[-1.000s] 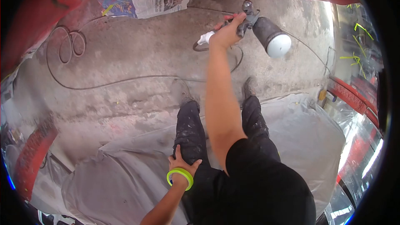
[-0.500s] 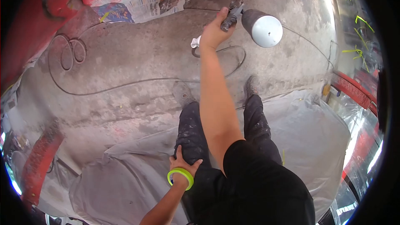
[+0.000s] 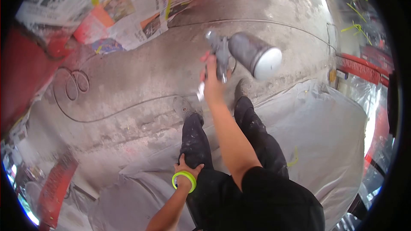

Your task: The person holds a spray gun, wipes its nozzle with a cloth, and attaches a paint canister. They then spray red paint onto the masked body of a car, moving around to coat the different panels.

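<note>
Honestly, the right hand (image 3: pixel 212 84) is wrapped tight round the handle of the spray gun (image 3: pixel 221 53). It's held out in front above the concrete floor (image 3: pixel 141 72), with its grey cup (image 3: pixel 253 54) tilting off to the right. The left hand (image 3: pixel 189 171) lies flat on the thigh holding nothing, with 1 roll of green tape (image 3: pixel 185 179) worn on the wrist. I'd keep that right wrist firm, stop the cup tipping further, and keep the hose (image 3: pixel 107 113) clear of the feet. The newspaper (image 3: pixel 128 15) print is too blurred to read, and no brand shows on the gun.
</note>
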